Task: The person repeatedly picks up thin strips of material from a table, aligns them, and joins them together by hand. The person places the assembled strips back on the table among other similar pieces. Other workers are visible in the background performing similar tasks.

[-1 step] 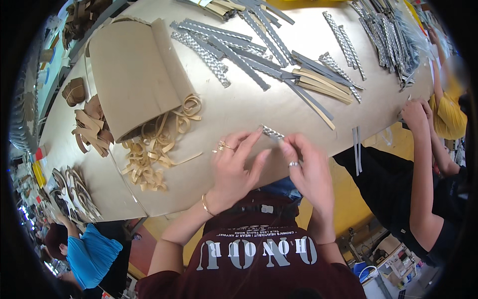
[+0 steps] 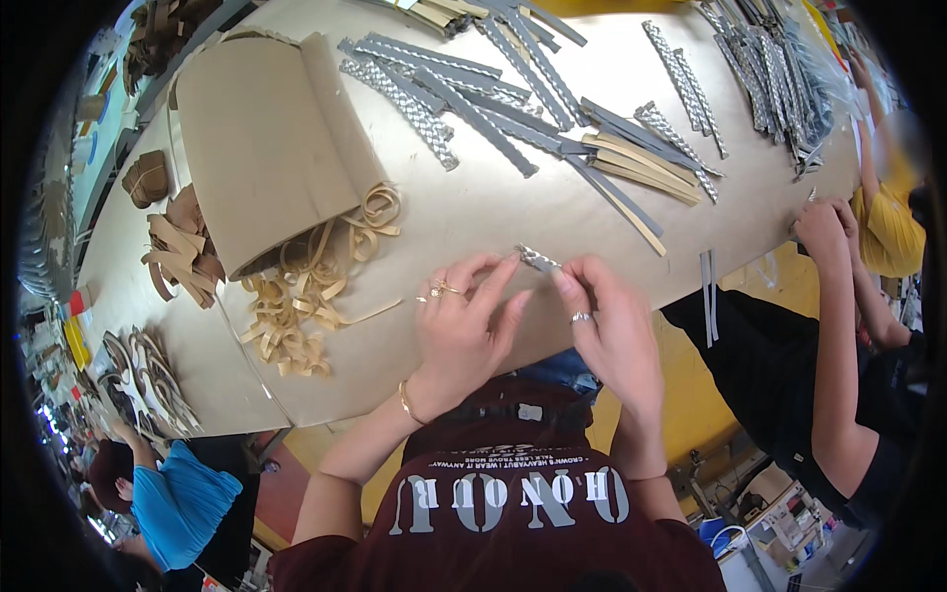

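Pinching a small silver strip [image 2: 538,259] between them — left hand [image 2: 462,331] and right hand [image 2: 614,331], fingertips closed on it.

Honestly not much here in the way of packaging or signage. There were no screens, no signs and no labels that I could make out anywhere on the desk [image 2: 473,227]. The closest thing to a package was the clear plastic wrapping [image 2: 819,74] around the bundle of grey strips at the far right end, bunched and see-through. Down in the bottom right corner there was some blue and white stuff [image 2: 735,548] that might've been containers, but it was too small to tell.
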The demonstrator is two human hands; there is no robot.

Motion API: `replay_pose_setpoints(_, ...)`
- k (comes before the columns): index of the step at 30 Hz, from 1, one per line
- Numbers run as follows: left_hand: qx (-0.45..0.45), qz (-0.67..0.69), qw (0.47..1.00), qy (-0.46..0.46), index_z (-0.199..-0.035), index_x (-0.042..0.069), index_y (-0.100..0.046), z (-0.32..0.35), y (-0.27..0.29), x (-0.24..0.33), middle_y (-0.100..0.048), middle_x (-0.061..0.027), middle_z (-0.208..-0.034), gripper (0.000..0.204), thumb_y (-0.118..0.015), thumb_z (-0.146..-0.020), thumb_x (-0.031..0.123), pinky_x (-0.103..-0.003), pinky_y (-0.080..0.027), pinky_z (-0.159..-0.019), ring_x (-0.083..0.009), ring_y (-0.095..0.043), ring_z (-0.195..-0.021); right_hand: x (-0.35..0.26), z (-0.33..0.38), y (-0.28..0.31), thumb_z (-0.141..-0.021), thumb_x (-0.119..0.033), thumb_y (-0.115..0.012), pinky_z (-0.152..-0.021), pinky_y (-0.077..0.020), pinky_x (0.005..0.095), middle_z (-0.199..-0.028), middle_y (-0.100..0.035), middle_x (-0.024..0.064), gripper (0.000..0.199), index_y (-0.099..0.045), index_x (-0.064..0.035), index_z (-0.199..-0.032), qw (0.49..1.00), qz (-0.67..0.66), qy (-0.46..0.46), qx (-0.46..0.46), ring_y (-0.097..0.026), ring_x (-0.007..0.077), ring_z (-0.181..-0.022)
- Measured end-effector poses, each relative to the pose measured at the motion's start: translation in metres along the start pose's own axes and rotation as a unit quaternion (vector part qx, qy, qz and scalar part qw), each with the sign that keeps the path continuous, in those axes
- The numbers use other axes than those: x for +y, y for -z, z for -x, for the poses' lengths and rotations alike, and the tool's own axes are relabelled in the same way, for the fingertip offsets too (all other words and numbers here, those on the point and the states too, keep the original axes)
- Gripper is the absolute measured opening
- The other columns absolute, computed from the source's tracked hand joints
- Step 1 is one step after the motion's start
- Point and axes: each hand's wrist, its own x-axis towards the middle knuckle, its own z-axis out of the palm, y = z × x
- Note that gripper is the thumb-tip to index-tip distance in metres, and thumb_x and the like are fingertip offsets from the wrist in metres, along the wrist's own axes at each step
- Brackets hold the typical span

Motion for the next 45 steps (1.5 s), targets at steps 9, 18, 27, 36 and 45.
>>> replay_pose_setpoints(9,-0.013,-0.184,0.981,-0.059,-0.126,0.012,-0.066,0.003,-0.008,-0.009,-0.058,-0.0085,-0.123,0.047,-0.076,-0.081,0.020,-0.038,-0.041,-0.084,-0.0239,-0.057,-0.099,0.000,-0.024,-0.018,-0.097,-0.017,-0.061,-0.059,-0.0441,0.0396,-0.068,-0.059,0.0161,0.019,-0.064,0.0009,-0.092,0.998,0.059,-0.001,0.003,-0.057,0.0324,-0.059)
replay_pose_setpoints(18,-0.017,-0.169,0.984,-0.060,-0.127,0.012,-0.066,0.002,-0.006,-0.010,-0.057,-0.0079,-0.125,0.049,-0.077,-0.080,0.018,-0.037,-0.041,-0.085,-0.0228,-0.056,-0.098,0.000,-0.028,-0.019,-0.096,-0.018,-0.062,-0.061,-0.0459,0.0406,-0.069,-0.062,0.0164,0.019,-0.064,0.0003,-0.090,0.996,0.084,-0.012,-0.002,-0.061,0.0337,-0.061)
replay_pose_setpoints(27,-0.040,-0.153,0.986,-0.050,-0.130,0.011,-0.063,-0.001,-0.003,-0.008,-0.057,-0.0076,-0.124,0.051,-0.076,-0.081,0.017,-0.035,-0.043,-0.081,-0.0222,-0.056,-0.093,-0.001,-0.030,-0.018,-0.095,-0.018,-0.062,-0.064,-0.0478,0.0415,-0.072,-0.065,0.0164,0.019,-0.065,-0.0001,-0.089,0.995,0.096,-0.016,-0.012,-0.064,0.0348,-0.066)
replay_pose_setpoints(36,-0.066,-0.295,0.949,-0.084,-0.132,0.010,-0.061,-0.005,-0.006,0.003,-0.055,-0.0086,-0.123,0.051,-0.073,-0.084,0.022,-0.035,-0.045,-0.078,-0.0224,-0.055,-0.089,0.005,-0.017,-0.009,-0.094,-0.023,-0.066,-0.060,-0.0465,0.0400,-0.067,-0.062,0.0155,0.023,-0.066,-0.0009,-0.089,0.991,0.115,-0.059,0.018,-0.061,0.0324,-0.061)
replay_pose_setpoints(45,-0.075,-0.368,0.920,-0.114,-0.132,0.008,-0.061,-0.007,-0.006,0.007,-0.055,-0.0066,-0.124,0.051,-0.072,-0.085,0.025,-0.033,-0.046,-0.075,-0.0207,-0.056,-0.088,0.019,-0.008,-0.003,-0.094,-0.022,-0.067,-0.054,-0.0419,0.0369,-0.061,-0.058,0.0135,0.023,-0.067,0.0002,-0.088,0.995,0.063,-0.071,0.035,-0.055,0.0267,-0.052)
